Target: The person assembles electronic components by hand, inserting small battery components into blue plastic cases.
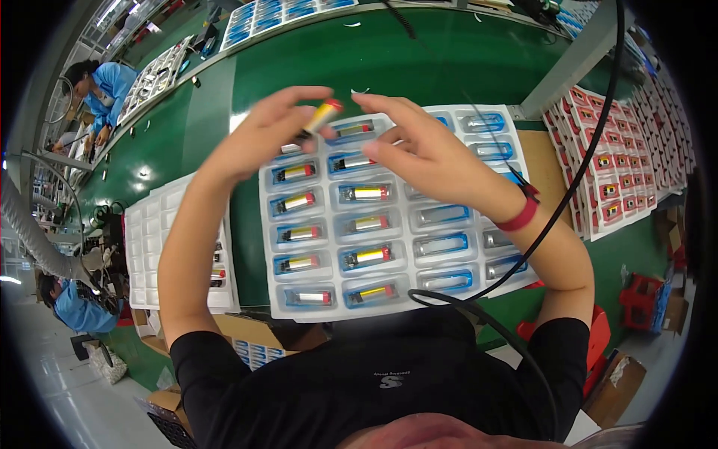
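Observation:
In my left hand (263, 133), a small battery-like cylinder (323, 116) with a yellow-and-white wrap and a red end is held at the fingertips, slightly blurred. My right hand (422, 153) hovers above the tray's upper middle, its thumb and index finger apart and nothing visible between them. Beneath both hands lies a white molded tray (410, 196) with rows of blue-edged clear shells. Similar cylinders with red ends, such as this cylinder (365, 193), fill the two left columns. Shells in the columns to the right, like this shell (443, 244), show no cylinder.
At the left stands another white tray (153, 247) with a few cylinders along its edge. Stacked trays with red items (609, 161) are at the right. A black cable (576, 202) hangs across the big tray's right side. People in blue sit further left.

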`<state>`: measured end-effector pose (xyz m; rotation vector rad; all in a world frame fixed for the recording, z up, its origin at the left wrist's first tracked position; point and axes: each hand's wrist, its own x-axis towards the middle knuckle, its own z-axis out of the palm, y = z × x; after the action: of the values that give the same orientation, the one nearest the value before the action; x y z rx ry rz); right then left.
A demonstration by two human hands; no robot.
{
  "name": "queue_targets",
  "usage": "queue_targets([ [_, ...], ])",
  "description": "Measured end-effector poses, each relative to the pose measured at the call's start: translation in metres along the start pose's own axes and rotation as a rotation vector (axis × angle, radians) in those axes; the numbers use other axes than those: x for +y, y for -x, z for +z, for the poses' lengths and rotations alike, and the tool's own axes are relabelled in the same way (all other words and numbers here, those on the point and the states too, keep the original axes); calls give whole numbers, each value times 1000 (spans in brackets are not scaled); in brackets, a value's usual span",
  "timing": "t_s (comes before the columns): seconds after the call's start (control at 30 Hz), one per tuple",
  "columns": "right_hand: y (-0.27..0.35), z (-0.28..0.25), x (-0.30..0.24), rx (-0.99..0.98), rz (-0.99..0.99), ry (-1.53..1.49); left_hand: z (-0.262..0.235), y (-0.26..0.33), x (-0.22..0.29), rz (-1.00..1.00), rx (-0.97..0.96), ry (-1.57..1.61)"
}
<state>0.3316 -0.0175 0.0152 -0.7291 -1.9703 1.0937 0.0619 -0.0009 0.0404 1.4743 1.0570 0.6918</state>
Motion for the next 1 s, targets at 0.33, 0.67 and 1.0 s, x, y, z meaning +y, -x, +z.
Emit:
queue_targets([
  [0.33,16,-40,18,43,299,-476,88,-24,4,42,-135,66],
  [0.67,33,-59,36,325,311,-619,110,-37,-1,568,206,-605],
  [1.0,40,-59,52,340,209,-469,125,-62,-11,422,283,-560],
])
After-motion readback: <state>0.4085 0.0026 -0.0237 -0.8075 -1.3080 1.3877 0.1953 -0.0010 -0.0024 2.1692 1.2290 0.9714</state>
